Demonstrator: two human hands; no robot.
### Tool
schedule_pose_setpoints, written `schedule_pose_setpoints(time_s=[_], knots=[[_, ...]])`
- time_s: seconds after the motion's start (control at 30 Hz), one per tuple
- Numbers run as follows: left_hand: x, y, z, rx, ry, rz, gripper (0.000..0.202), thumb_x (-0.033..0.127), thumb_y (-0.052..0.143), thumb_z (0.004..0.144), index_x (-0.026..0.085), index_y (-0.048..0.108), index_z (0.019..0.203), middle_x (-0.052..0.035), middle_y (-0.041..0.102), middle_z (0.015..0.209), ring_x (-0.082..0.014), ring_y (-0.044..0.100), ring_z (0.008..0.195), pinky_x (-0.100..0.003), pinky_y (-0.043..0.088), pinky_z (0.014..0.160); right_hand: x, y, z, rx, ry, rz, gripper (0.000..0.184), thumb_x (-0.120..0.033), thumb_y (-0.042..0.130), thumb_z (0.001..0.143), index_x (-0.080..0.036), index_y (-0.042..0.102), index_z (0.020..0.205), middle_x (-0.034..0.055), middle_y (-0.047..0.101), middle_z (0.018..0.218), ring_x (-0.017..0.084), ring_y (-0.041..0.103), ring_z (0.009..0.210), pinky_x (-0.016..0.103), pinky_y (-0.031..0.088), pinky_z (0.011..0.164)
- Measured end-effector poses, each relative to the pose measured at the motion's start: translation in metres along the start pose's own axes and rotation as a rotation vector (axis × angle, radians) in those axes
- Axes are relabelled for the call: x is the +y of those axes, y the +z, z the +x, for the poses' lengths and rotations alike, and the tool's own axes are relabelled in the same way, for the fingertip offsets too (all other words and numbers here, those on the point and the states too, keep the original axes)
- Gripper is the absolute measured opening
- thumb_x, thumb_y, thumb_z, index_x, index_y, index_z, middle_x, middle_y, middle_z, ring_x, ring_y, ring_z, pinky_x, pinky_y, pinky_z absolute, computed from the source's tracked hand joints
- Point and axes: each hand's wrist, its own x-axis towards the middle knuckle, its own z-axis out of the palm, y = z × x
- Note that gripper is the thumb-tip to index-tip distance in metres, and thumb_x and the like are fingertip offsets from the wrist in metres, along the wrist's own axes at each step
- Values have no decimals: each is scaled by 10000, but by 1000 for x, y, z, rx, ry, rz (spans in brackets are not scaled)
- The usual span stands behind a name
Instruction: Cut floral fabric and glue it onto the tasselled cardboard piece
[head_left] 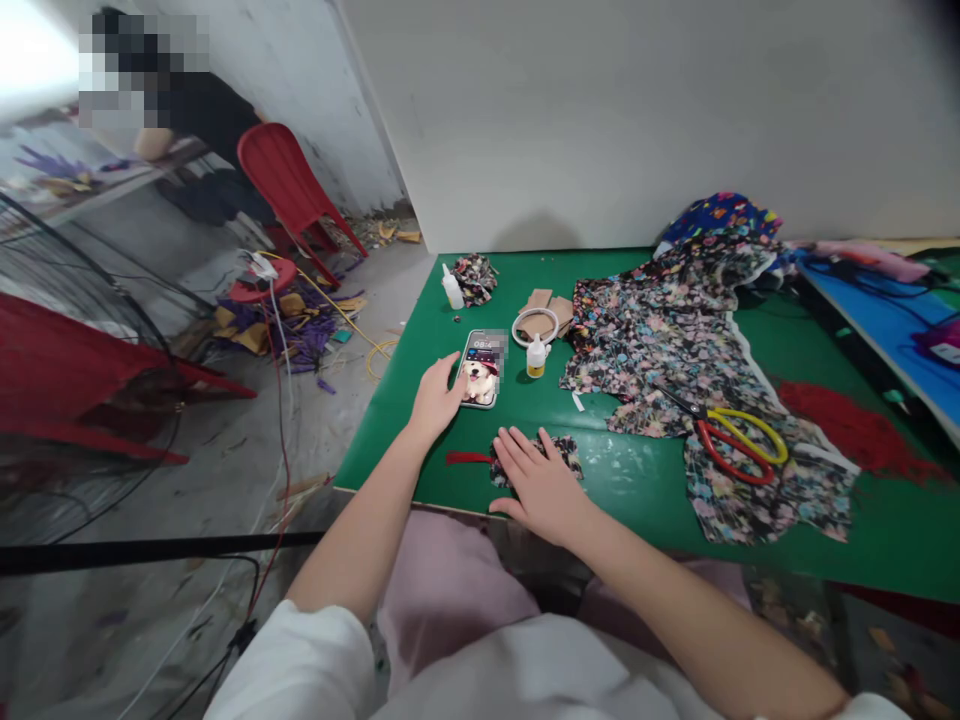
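My left hand [438, 398] is at the left edge of a phone [484, 385] lying face up, its lit screen showing a dog picture. The fingers are stretched out and touch the phone's edge. My right hand [536, 480] lies flat, fingers spread, on a small dark floral fabric piece [571, 455]. A red tassel [469, 458] sticks out from its left end; the piece's middle is hidden under my palm. A small white glue bottle [535, 358] with a yellow label stands beyond my right hand, near a white ring [535, 326].
A large floral cloth [652, 340] covers the green table's right part, with red-and-yellow-handled scissors [739, 445] on it. Red threads [855, 430] lie farther right. Another bottle [452, 288] stands by bundled fabric [475, 280]. At far left, a person [206, 115] leans beside a red chair [281, 180].
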Motion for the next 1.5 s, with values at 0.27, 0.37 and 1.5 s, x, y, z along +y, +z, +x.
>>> schedule_pose_setpoints(time_s=[0.27,0.37,1.5], knots=[[63,6,-101,-26,373,207,366,187,377,889,135,513,1224,-90,553,1267,-224,406,1273,-458,287,1084,17,-10,-6,5,101,-23,704,-565,264,881,-84,287,1396,125,266,1463,250,241,1359,538,200,1087],[70,17,-133,-107,328,366,396,199,345,905,104,470,1268,-101,507,1314,-260,393,1278,-513,266,1072,16,-8,-13,-10,92,-33,628,-492,275,908,-93,298,1393,118,260,1467,241,235,1361,538,173,1094],[35,1,-140,161,-73,228,190,281,513,838,181,653,920,-126,576,1124,-304,428,1212,-502,369,989,-5,-3,73,159,-69,-124,487,-170,312,890,-82,367,1366,151,272,1466,260,159,1382,490,131,1109]])
